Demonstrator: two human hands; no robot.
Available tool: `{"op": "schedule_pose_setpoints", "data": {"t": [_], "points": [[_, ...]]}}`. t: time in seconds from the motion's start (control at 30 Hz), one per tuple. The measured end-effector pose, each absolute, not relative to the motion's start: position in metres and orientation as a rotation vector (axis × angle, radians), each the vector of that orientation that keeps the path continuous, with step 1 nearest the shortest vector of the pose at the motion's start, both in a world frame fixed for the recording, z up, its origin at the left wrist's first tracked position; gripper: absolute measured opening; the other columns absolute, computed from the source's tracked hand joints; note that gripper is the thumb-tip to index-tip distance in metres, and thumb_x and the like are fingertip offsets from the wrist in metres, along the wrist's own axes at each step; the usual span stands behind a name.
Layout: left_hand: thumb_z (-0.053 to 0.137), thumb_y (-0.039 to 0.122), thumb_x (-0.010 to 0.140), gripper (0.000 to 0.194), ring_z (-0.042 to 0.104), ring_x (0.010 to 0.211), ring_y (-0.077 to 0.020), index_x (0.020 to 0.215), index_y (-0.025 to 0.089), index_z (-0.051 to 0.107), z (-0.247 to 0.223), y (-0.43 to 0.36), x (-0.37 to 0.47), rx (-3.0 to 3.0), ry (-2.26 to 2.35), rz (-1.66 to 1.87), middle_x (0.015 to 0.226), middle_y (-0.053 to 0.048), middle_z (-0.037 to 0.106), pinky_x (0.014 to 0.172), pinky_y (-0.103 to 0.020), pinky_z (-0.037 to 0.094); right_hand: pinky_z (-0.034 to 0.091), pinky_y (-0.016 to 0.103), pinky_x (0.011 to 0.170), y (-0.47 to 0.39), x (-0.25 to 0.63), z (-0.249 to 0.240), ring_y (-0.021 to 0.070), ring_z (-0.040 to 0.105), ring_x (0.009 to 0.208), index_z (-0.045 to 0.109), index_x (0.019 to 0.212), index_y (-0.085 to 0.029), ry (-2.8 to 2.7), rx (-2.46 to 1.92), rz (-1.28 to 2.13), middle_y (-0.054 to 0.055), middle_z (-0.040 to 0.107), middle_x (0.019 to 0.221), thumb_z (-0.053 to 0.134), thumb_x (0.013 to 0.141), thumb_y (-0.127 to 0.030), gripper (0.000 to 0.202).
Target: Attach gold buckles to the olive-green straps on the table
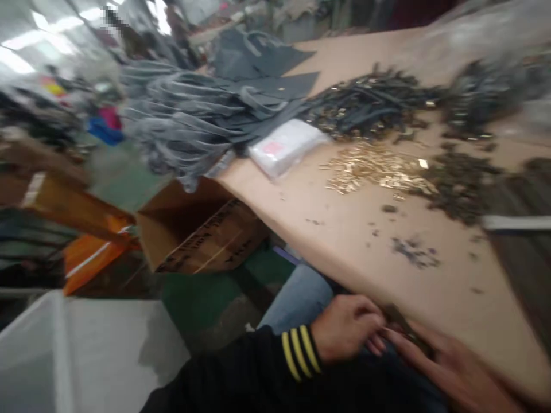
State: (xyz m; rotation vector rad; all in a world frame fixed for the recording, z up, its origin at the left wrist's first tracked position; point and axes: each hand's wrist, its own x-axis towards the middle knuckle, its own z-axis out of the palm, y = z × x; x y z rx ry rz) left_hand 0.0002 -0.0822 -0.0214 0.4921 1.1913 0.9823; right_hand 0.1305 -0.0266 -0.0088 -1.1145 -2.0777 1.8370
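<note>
Low in the view, by the near edge of the table, my two hands meet over my lap. My left hand (344, 327), in a black sleeve with yellow cuff stripes, is closed in a pinch; whatever lies between its fingertips is too blurred to see. My right hand (447, 361) reaches in from the lower right, its fingers closed around a dark strip (398, 318). The fingertips of both hands touch or nearly touch. Farther up the table lie a heap of gold-coloured metal pieces (370, 166) and a pile of dark strips with metal bits (365, 103).
Grey fabric pieces (193, 115) hang over the table's far left edge, beside a white plastic-wrapped packet (288, 143). Small dark scraps (415, 252) lie on the tabletop (344, 229). A cardboard box (206, 229) stands below the edge, with a white bin (107, 350) lower left.
</note>
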Motion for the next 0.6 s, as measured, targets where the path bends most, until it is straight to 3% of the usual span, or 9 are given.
{"op": "schedule_pose_setpoints", "data": {"t": [0.1, 0.2, 0.4, 0.6], "points": [[0.053, 0.034, 0.073, 0.021, 0.047, 0.042, -0.0050, 0.070, 0.014, 0.047, -0.014, -0.072, -0.015, 0.486, 1.108, 0.951, 0.050, 0.004, 0.050, 0.045, -0.017, 0.039, 0.039, 0.024, 0.052, -0.024, 0.135, 0.003, 0.0130, 0.049, 0.053, 0.053, 0.059, -0.016, -2.060, -1.286, 1.793, 0.000, 0.053, 0.054, 0.048, 0.079, -0.041, 0.032], [0.061, 0.033, 0.068, 0.024, 0.051, 0.047, -0.0063, 0.072, 0.013, 0.048, -0.010, -0.070, -0.012, 0.471, 1.103, 0.926, 0.054, 0.003, 0.055, 0.048, -0.018, 0.040, 0.036, 0.022, 0.054, -0.023, 0.136, 0.002, 0.0111, 0.047, 0.056, 0.050, 0.057, -0.015, -1.938, -1.204, 1.845, 0.001, 0.054, 0.058, 0.044, 0.081, -0.041, 0.036], [0.066, 0.031, 0.063, 0.026, 0.048, 0.043, -0.0048, 0.068, 0.011, 0.050, -0.009, -0.069, -0.003, 0.433, 1.096, 0.890, 0.051, 0.003, 0.054, 0.044, -0.017, 0.036, 0.023, 0.018, 0.040, -0.030, 0.155, 0.000, 0.0037, 0.032, 0.041, 0.055, 0.065, -0.011, -1.675, -1.174, 2.113, 0.000, 0.051, 0.059, 0.041, 0.083, -0.042, 0.039], [0.067, 0.029, 0.062, 0.025, 0.048, 0.042, -0.0045, 0.068, 0.011, 0.050, -0.009, -0.064, -0.002, 0.434, 1.105, 0.866, 0.049, 0.004, 0.055, 0.043, -0.016, 0.037, 0.023, 0.018, 0.041, -0.033, 0.164, -0.002, 0.0032, 0.033, 0.042, 0.055, 0.069, -0.011, -1.592, -1.179, 2.074, 0.001, 0.053, 0.063, 0.042, 0.083, -0.037, 0.033]]}}
